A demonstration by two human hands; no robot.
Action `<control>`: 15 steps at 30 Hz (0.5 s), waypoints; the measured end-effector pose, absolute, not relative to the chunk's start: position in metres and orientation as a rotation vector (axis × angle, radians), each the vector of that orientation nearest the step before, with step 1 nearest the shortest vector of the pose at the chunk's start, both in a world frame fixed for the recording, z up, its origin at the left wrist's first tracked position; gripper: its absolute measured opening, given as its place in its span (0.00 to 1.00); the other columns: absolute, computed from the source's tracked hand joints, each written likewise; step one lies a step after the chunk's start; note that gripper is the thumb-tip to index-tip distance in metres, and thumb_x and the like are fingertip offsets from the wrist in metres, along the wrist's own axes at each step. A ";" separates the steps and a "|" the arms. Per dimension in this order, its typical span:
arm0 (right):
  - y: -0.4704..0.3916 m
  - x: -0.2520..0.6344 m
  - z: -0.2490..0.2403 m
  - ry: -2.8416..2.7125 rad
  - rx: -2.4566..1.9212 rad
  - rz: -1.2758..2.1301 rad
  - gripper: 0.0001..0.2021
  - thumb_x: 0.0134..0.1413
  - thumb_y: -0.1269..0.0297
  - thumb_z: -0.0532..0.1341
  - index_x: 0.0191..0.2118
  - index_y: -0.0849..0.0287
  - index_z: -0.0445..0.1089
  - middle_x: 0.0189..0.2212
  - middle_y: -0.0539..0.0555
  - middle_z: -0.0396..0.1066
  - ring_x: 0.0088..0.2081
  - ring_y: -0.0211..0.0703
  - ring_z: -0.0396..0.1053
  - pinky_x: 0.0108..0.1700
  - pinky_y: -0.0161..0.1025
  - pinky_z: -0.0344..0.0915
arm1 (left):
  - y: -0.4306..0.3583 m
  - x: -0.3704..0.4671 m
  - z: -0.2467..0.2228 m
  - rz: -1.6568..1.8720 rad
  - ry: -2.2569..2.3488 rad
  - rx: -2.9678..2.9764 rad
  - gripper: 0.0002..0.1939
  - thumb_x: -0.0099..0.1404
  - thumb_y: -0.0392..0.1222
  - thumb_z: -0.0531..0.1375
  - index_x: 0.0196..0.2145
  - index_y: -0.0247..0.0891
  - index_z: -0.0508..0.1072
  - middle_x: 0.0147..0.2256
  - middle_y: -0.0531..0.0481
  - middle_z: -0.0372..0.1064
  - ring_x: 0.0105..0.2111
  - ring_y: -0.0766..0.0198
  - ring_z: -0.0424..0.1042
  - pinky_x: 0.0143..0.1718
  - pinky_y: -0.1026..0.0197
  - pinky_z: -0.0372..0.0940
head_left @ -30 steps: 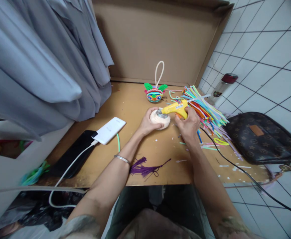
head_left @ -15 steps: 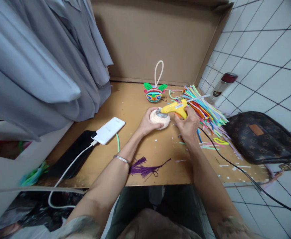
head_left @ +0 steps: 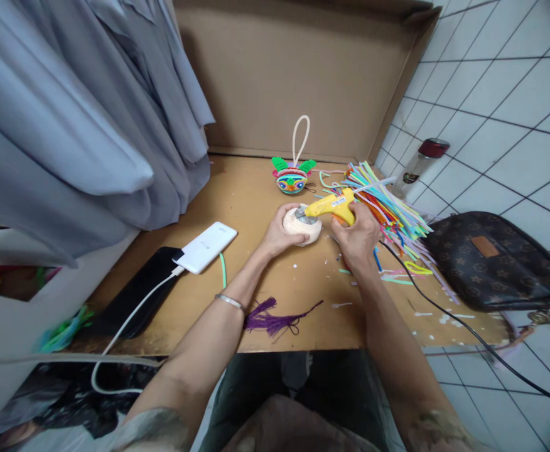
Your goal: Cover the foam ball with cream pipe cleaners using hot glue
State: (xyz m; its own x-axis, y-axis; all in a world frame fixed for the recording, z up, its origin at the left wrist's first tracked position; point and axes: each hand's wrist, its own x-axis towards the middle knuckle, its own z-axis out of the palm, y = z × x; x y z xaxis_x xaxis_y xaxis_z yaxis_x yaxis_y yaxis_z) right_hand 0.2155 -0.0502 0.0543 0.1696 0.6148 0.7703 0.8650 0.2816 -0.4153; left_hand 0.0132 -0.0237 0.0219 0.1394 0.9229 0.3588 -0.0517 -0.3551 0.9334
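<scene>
My left hand point(head_left: 280, 231) is wrapped round a pale, rounded ball-like piece point(head_left: 307, 235) with a greyish patch on top. A yellow hot glue gun point(head_left: 329, 204) is gripped in my right hand point(head_left: 358, 233), its nozzle at that patch; whether it touches, I cannot tell. A clear glue stick point(head_left: 373, 185) juts from the gun's rear. Behind the ball stands a colourful animal-head ornament point(head_left: 292, 179) with green ears and a white cord loop point(head_left: 300, 135). Near the front edge lies a purple tassel point(head_left: 275, 319).
Coloured pipe-cleaner-like strips point(head_left: 390, 204) are heaped at the right beside a brown patterned bag point(head_left: 496, 260). A black cable point(head_left: 437, 304) runs off right. At left lie a white power bank point(head_left: 206, 247) with its cable and a black flat object point(head_left: 147, 295). Grey cloth point(head_left: 162, 125) hangs at left.
Almost nothing differs. My right hand and the rear of the glue gun have shifted very slightly right; the left hand keeps the ball in the same place.
</scene>
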 end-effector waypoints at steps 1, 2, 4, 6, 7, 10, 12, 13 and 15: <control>-0.050 0.215 0.054 -1.532 -1.420 -0.306 0.13 0.52 0.56 0.61 0.42 0.54 0.70 0.40 0.57 0.77 0.43 0.55 0.73 0.45 0.50 0.69 | -0.024 0.013 0.022 1.366 0.886 1.517 0.44 0.39 0.43 0.76 0.55 0.40 0.68 0.55 0.44 0.74 0.53 0.50 0.76 0.60 0.47 0.70; -0.050 0.215 0.053 -1.530 -1.417 -0.303 0.13 0.52 0.56 0.61 0.42 0.54 0.70 0.39 0.57 0.76 0.42 0.55 0.73 0.45 0.50 0.69 | -0.023 0.013 0.021 1.367 0.889 1.516 0.44 0.39 0.43 0.76 0.55 0.40 0.68 0.56 0.44 0.74 0.53 0.50 0.76 0.60 0.47 0.70; -0.049 0.215 0.052 -1.523 -1.409 -0.298 0.13 0.53 0.56 0.61 0.42 0.54 0.69 0.39 0.57 0.76 0.42 0.55 0.73 0.45 0.50 0.69 | -0.023 0.013 0.021 1.369 0.888 1.520 0.44 0.39 0.43 0.77 0.54 0.41 0.68 0.56 0.44 0.74 0.53 0.50 0.76 0.60 0.47 0.69; -0.049 0.215 0.052 -1.518 -1.403 -0.288 0.13 0.53 0.56 0.61 0.43 0.54 0.69 0.39 0.57 0.76 0.43 0.55 0.72 0.45 0.51 0.69 | -0.022 0.013 0.020 1.370 0.882 1.529 0.44 0.39 0.44 0.77 0.54 0.41 0.68 0.56 0.44 0.74 0.53 0.50 0.75 0.60 0.48 0.69; -0.049 0.215 0.051 -1.518 -1.402 -0.285 0.13 0.53 0.56 0.61 0.43 0.54 0.69 0.39 0.58 0.76 0.43 0.56 0.72 0.46 0.51 0.69 | -0.022 0.013 0.020 1.370 0.880 1.532 0.44 0.39 0.44 0.77 0.55 0.41 0.68 0.55 0.44 0.74 0.53 0.50 0.75 0.60 0.48 0.69; -0.049 0.214 0.051 -1.528 -1.405 -0.287 0.13 0.53 0.56 0.61 0.43 0.55 0.70 0.40 0.58 0.76 0.42 0.55 0.72 0.45 0.50 0.69 | -0.022 0.014 0.020 1.370 0.885 1.520 0.45 0.39 0.44 0.77 0.55 0.40 0.68 0.55 0.43 0.73 0.53 0.50 0.75 0.59 0.48 0.70; -0.049 0.214 0.052 -1.531 -1.406 -0.302 0.13 0.52 0.56 0.61 0.43 0.55 0.70 0.39 0.58 0.77 0.42 0.55 0.73 0.45 0.50 0.69 | -0.023 0.014 0.021 1.371 0.887 1.503 0.45 0.38 0.44 0.76 0.55 0.39 0.68 0.55 0.43 0.73 0.53 0.50 0.75 0.60 0.48 0.69; -0.049 0.214 0.052 -1.533 -1.406 -0.310 0.13 0.52 0.56 0.61 0.42 0.55 0.71 0.39 0.58 0.77 0.41 0.55 0.73 0.45 0.49 0.69 | -0.023 0.014 0.021 1.371 0.886 1.499 0.45 0.38 0.44 0.76 0.55 0.39 0.68 0.55 0.43 0.73 0.53 0.50 0.75 0.60 0.48 0.69; -0.050 0.215 0.053 -1.534 -1.405 -0.324 0.13 0.52 0.56 0.61 0.42 0.55 0.71 0.39 0.58 0.77 0.41 0.55 0.73 0.44 0.49 0.69 | -0.023 0.014 0.020 1.372 0.878 1.507 0.44 0.39 0.43 0.76 0.55 0.40 0.68 0.56 0.43 0.73 0.53 0.50 0.75 0.60 0.48 0.69</control>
State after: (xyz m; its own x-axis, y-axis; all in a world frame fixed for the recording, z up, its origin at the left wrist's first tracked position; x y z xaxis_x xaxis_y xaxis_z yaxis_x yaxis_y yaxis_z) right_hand 0.2148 -0.0497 0.0531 0.1626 0.6019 0.7819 0.8666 0.2918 -0.4048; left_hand 0.0140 -0.0234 0.0203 0.1355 0.9238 0.3582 -0.0622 -0.3529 0.9336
